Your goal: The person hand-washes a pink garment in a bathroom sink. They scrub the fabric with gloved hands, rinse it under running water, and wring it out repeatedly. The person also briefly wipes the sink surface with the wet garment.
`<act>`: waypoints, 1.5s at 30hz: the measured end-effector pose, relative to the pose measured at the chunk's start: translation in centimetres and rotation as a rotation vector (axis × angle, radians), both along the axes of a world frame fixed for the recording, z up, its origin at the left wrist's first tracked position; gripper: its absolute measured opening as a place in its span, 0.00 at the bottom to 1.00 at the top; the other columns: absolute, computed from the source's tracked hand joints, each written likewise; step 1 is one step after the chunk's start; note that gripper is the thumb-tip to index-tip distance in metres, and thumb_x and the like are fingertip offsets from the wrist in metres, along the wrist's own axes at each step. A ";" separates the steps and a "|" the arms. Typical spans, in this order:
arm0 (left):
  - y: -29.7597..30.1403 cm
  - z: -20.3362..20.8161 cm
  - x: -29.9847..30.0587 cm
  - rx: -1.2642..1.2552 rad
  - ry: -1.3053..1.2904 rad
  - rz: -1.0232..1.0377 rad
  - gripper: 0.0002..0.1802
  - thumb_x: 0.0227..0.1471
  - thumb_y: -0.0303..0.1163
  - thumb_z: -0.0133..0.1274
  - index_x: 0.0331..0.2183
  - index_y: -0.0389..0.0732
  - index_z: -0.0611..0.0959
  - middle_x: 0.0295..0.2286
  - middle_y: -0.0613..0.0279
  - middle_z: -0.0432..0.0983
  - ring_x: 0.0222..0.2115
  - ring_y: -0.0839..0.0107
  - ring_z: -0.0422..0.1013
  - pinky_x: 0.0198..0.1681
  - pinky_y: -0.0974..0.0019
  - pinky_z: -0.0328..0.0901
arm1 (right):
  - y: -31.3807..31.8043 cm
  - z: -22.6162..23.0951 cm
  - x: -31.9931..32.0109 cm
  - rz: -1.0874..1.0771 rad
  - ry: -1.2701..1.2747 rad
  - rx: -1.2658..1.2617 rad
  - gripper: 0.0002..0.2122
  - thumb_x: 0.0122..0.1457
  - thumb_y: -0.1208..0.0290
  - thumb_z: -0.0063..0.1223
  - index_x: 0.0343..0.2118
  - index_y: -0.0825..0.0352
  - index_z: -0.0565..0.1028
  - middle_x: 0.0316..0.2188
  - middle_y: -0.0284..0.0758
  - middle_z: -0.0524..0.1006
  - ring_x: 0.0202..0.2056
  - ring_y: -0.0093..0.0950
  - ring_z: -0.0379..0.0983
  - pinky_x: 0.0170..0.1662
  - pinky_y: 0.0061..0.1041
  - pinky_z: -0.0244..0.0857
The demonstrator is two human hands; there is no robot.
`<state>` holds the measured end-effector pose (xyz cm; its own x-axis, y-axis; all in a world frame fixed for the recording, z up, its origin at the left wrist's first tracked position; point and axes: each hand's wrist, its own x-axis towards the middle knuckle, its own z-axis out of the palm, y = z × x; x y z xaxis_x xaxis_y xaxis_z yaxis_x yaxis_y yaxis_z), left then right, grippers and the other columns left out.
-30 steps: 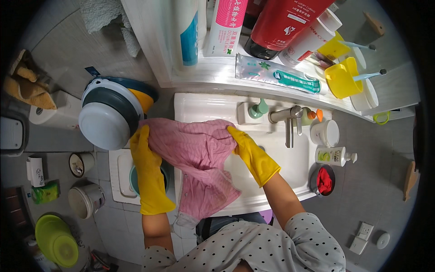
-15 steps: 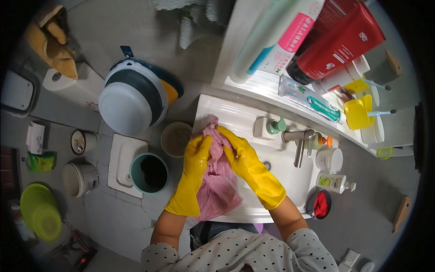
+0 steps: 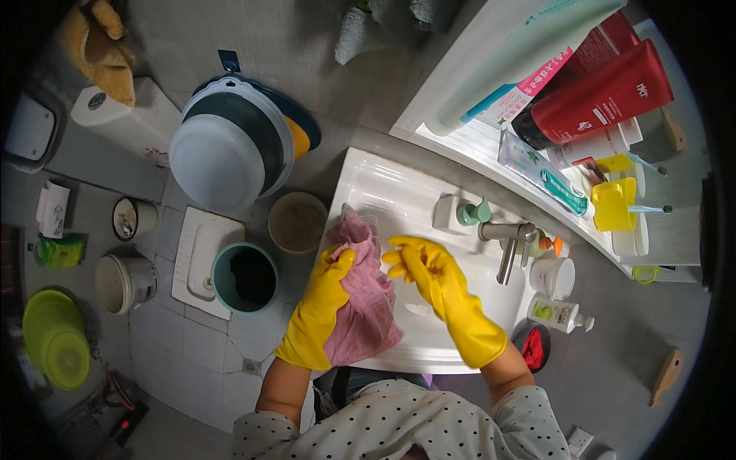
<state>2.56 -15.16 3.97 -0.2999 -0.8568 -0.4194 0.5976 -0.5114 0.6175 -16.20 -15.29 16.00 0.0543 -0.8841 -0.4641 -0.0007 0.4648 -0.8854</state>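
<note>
A wrinkled pink cloth (image 3: 369, 310) hangs over the left side of the white sink (image 3: 387, 180). My left hand (image 3: 318, 303), in a yellow rubber glove, is closed on the cloth's left edge. Also gloved in yellow, my right hand (image 3: 437, 291) is held over the basin, apart from the cloth. Its fingers are loosely bent and nothing shows in them. Behind that hand stand a metal faucet (image 3: 506, 231) and a green-topped soap pump (image 3: 473, 213).
Tubes and yellow cups (image 3: 615, 205) crowd a shelf at upper right. A pump bottle (image 3: 558, 313) and a white jar (image 3: 552, 277) line the sink's right edge. On the floor at left are a teal bucket (image 3: 224, 284), a beige bucket (image 3: 295, 222) and stacked basins (image 3: 217, 165).
My right hand has let go of the pink cloth and moved right, over the basin. My left hand keeps hold of it, slightly lower. The view has shifted a little.
</note>
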 end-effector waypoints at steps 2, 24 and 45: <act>0.2 -1.0 0.3 -0.023 -0.128 0.015 0.21 0.65 0.39 0.47 0.55 0.39 0.72 0.51 0.58 0.72 0.51 0.66 0.71 0.57 0.66 0.64 | -1.2 0.2 -0.4 0.166 0.184 -0.199 0.16 0.66 0.72 0.49 0.55 0.72 0.71 0.34 0.32 0.79 0.33 0.22 0.75 0.40 0.21 0.68; -8.0 9.5 2.5 -0.409 -0.741 -0.130 0.20 0.55 0.44 0.57 0.41 0.38 0.83 0.32 0.60 0.80 0.34 0.71 0.75 0.39 0.69 0.67 | -10.2 6.4 -3.0 0.567 0.257 0.062 0.10 0.63 0.74 0.52 0.45 0.72 0.76 0.34 0.39 0.82 0.35 0.26 0.79 0.40 0.25 0.73; -15.8 13.5 -4.8 -0.945 -0.757 -0.604 0.23 0.38 0.30 0.63 0.40 0.36 0.78 0.23 0.55 0.77 0.27 0.64 0.76 0.35 0.64 0.69 | -9.6 6.5 -5.2 0.389 0.364 -0.109 0.11 0.67 0.61 0.50 0.38 0.62 0.79 0.29 0.23 0.77 0.24 0.15 0.63 0.28 0.18 0.59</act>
